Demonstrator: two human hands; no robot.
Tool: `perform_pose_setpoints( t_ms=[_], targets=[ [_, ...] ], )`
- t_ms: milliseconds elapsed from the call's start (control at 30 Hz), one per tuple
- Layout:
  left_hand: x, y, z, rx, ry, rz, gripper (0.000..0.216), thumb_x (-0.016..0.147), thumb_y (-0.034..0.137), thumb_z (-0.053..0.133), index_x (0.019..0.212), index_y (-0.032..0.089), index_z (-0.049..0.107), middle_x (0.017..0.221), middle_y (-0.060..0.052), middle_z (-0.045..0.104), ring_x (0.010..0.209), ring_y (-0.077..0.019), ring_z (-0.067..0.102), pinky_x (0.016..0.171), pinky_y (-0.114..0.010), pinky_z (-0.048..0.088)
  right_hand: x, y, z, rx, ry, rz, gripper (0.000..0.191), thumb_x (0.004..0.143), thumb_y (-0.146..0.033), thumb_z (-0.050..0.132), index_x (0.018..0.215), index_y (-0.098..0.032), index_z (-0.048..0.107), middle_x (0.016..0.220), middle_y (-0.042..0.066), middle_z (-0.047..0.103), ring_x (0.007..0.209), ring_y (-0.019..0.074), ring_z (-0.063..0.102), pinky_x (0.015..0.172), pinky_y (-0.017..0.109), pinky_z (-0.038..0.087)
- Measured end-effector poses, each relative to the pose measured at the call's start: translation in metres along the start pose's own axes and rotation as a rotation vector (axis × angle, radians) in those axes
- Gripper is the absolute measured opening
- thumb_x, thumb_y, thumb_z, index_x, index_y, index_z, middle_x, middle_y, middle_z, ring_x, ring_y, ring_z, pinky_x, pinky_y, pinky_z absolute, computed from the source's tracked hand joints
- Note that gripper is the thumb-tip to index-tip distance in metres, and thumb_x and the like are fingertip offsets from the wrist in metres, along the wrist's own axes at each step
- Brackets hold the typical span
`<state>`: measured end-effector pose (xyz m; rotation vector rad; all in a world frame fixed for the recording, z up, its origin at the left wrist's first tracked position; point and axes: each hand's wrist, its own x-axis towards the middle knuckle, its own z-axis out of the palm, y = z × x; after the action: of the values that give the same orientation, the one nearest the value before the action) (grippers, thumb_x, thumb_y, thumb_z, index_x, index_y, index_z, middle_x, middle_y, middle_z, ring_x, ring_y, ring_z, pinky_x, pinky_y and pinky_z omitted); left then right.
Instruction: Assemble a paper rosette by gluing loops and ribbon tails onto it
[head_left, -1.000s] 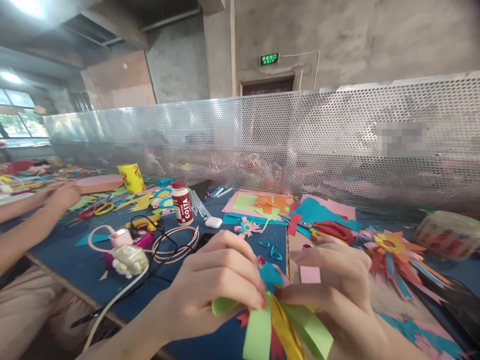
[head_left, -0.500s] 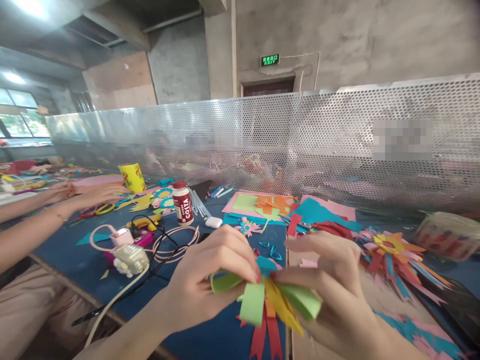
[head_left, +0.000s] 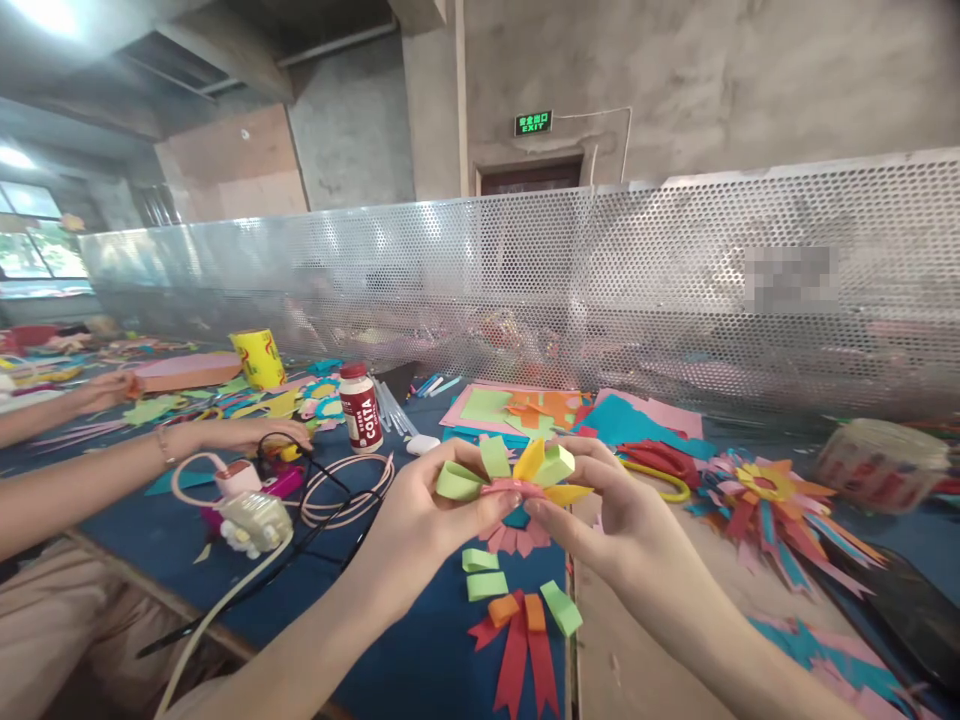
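My left hand (head_left: 424, 520) and my right hand (head_left: 600, 510) are both closed on a paper flower (head_left: 530, 462), pinching it from either side. Light green loops and yellow petals stand out around its pink band. Just beneath the fingers shows a pink fringed paper piece (head_left: 517, 541) with some blue; whether it joins the flower I cannot tell. On the blue tabletop below lie green paper loops (head_left: 487, 586), an orange loop (head_left: 535, 612) and red notched paper strips (head_left: 513, 665).
A colourful paper rosette (head_left: 769, 490) and a tape roll (head_left: 881, 462) lie at right. Yellow-handled scissors (head_left: 671, 488) rest behind my right hand. A red-capped bottle (head_left: 361, 408) stands left of centre, near tangled cables (head_left: 330, 490). A co-worker's arms (head_left: 112, 475) reach in from the left.
Both hands have tilted the paper flower upward, so its loops and petals now point up. Green and orange loops on the table have come into sight. The co-worker's nearer hand has moved towards the cables.
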<state>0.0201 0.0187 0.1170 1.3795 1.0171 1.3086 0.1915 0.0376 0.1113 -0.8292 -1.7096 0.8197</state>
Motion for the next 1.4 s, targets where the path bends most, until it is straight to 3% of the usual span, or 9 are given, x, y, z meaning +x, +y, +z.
perform_pose_setpoints(
  t_ms=[567, 833, 933, 1067, 1233, 1400],
  targets=[
    [0.000, 0.005, 0.008, -0.030, -0.037, -0.058, 0.032, 0.066, 0.030, 0.074, 0.090, 0.018, 0.056, 0.084, -0.002, 0.064, 0.080, -0.0150, 0.060, 0.070, -0.024, 0.047, -0.007, -0.005, 0.000, 0.423, -0.058, 0.282, 0.016, 0.072, -0.038, 0.067, 0.076, -0.023, 0.066, 0.093, 0.003, 0.061, 0.087, 0.0202, 0.057, 0.083, 0.036, 0.047],
    [-0.008, 0.019, 0.012, -0.020, -0.026, -0.040, 0.033, 0.066, 0.029, 0.074, 0.091, 0.017, 0.056, 0.084, -0.002, 0.064, 0.078, -0.0147, 0.060, 0.067, -0.023, 0.047, -0.012, -0.013, -0.003, 0.447, -0.124, 0.275, 0.021, 0.077, -0.036, 0.065, 0.093, -0.023, 0.067, 0.094, 0.003, 0.063, 0.088, 0.0178, 0.057, 0.085, 0.031, 0.044],
    [-0.009, 0.022, 0.012, -0.013, 0.009, -0.034, 0.032, 0.065, 0.029, 0.075, 0.089, 0.017, 0.057, 0.079, -0.002, 0.065, 0.073, -0.0142, 0.061, 0.063, -0.022, 0.047, -0.011, -0.016, -0.004, 0.432, -0.118, 0.273, 0.021, 0.075, -0.038, 0.066, 0.090, -0.024, 0.069, 0.097, 0.003, 0.064, 0.093, 0.0192, 0.057, 0.087, 0.032, 0.043],
    [-0.002, 0.021, 0.007, -0.035, 0.031, 0.003, 0.028, 0.066, 0.027, 0.075, 0.083, 0.017, 0.056, 0.076, -0.001, 0.065, 0.072, -0.0135, 0.061, 0.064, -0.022, 0.047, -0.003, -0.019, -0.009, 0.336, -0.154, 0.317, 0.023, 0.070, -0.041, 0.070, 0.084, -0.024, 0.070, 0.108, 0.004, 0.063, 0.101, 0.0227, 0.057, 0.088, 0.035, 0.044],
    [0.014, 0.011, 0.000, -0.012, 0.040, 0.011, 0.028, 0.067, 0.027, 0.074, 0.084, 0.017, 0.054, 0.080, -0.002, 0.066, 0.073, -0.0123, 0.061, 0.063, -0.021, 0.046, 0.005, -0.016, -0.018, 0.334, -0.214, 0.384, 0.034, 0.067, -0.040, 0.072, 0.098, -0.027, 0.066, 0.111, 0.002, 0.064, 0.098, 0.0223, 0.059, 0.086, 0.036, 0.045],
    [0.031, 0.004, 0.009, -0.036, 0.015, 0.000, 0.030, 0.064, 0.025, 0.075, 0.085, 0.017, 0.055, 0.079, -0.003, 0.066, 0.073, -0.0133, 0.061, 0.062, -0.021, 0.045, 0.010, -0.002, -0.015, 0.264, -0.071, 0.367, 0.026, 0.070, -0.042, 0.068, 0.086, -0.022, 0.068, 0.096, 0.004, 0.068, 0.098, 0.0237, 0.059, 0.089, 0.039, 0.042]
  ],
)
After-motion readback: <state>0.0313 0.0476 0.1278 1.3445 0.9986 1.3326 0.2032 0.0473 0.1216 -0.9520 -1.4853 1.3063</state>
